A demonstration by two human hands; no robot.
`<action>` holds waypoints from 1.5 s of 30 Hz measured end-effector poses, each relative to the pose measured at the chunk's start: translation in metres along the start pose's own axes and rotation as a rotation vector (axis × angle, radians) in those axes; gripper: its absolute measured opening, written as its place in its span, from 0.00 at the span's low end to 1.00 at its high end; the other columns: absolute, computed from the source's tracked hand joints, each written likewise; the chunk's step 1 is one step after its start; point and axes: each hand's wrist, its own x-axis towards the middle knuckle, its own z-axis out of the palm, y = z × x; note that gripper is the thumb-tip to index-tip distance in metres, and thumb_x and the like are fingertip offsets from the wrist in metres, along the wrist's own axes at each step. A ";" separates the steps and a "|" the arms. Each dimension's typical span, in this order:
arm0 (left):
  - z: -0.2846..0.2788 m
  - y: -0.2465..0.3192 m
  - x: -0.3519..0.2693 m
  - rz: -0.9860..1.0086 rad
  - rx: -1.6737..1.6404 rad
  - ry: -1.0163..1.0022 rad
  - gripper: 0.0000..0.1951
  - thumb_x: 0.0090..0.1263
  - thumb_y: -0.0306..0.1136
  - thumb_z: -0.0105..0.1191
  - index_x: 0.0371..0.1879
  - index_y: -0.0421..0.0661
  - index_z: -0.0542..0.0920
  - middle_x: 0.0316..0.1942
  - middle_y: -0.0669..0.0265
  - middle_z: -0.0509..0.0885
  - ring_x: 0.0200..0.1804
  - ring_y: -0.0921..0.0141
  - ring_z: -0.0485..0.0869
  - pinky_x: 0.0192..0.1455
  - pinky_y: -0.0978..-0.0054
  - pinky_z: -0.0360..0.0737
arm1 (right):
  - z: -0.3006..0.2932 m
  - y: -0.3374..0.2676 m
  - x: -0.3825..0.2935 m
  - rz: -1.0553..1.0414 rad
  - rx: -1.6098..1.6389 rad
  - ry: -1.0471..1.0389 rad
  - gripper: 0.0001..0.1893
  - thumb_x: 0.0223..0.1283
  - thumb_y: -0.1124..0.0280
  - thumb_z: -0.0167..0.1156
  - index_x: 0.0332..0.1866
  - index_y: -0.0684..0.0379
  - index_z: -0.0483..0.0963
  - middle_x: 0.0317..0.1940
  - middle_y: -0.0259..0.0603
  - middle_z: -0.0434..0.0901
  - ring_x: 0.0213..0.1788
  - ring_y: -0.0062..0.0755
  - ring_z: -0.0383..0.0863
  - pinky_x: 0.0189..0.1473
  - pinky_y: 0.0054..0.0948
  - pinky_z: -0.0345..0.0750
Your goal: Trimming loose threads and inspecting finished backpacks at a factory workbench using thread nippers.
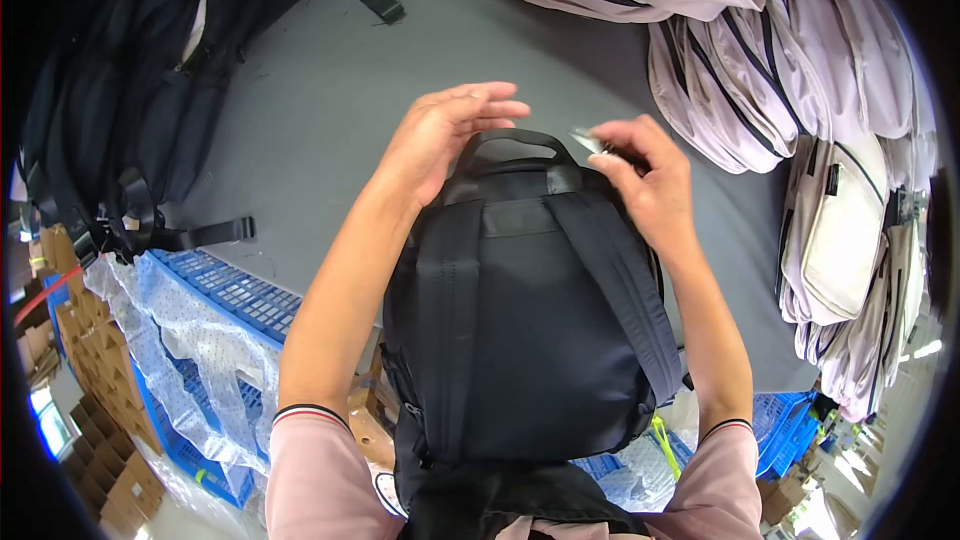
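A black backpack (541, 337) lies before me at the table's front edge, its two padded shoulder straps (454, 300) facing up. Its webbing top handle (517, 136) arches up between my hands. My left hand (457, 124) is just left of the handle, fingers extended and apart, with nothing in it; whether the palm touches the bag is unclear. Between thumb and fingers, my right hand (645, 172) grips small metal snips (589, 141), blurred, pointing left near the right end of the handle. Their rear part is hidden in the hand.
On the grey tabletop (322, 105), black bags (157, 82) are piled at left with webbing straps trailing. Pale pink bags (742, 82) are stacked at back and right. Below left stands a blue plastic crate (225, 292) with bubble wrap (202, 352), beside cardboard boxes (105, 345).
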 end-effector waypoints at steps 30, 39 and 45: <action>-0.008 -0.042 -0.048 0.125 0.673 0.268 0.07 0.58 0.25 0.57 0.33 0.38 0.76 0.32 0.60 0.81 0.36 0.70 0.80 0.44 0.71 0.74 | 0.068 -0.016 0.054 -0.115 -0.395 -0.330 0.04 0.46 0.76 0.59 0.29 0.61 0.79 0.27 0.39 0.78 0.32 0.45 0.78 0.34 0.39 0.73; -0.023 -0.037 -0.046 -0.076 0.256 0.090 0.04 0.62 0.23 0.53 0.35 0.38 0.78 0.34 0.65 0.82 0.38 0.77 0.78 0.45 0.80 0.74 | 0.051 -0.022 0.035 -0.034 -0.198 -0.392 0.14 0.50 0.69 0.63 0.42 0.56 0.73 0.38 0.35 0.76 0.38 0.40 0.77 0.39 0.36 0.73; -0.025 -0.034 -0.044 -0.117 0.247 0.082 0.04 0.62 0.23 0.53 0.34 0.39 0.78 0.33 0.67 0.82 0.36 0.78 0.78 0.46 0.81 0.73 | 0.043 -0.024 0.028 -0.387 -0.509 -0.400 0.13 0.48 0.74 0.63 0.40 0.55 0.73 0.33 0.34 0.73 0.30 0.37 0.72 0.35 0.32 0.71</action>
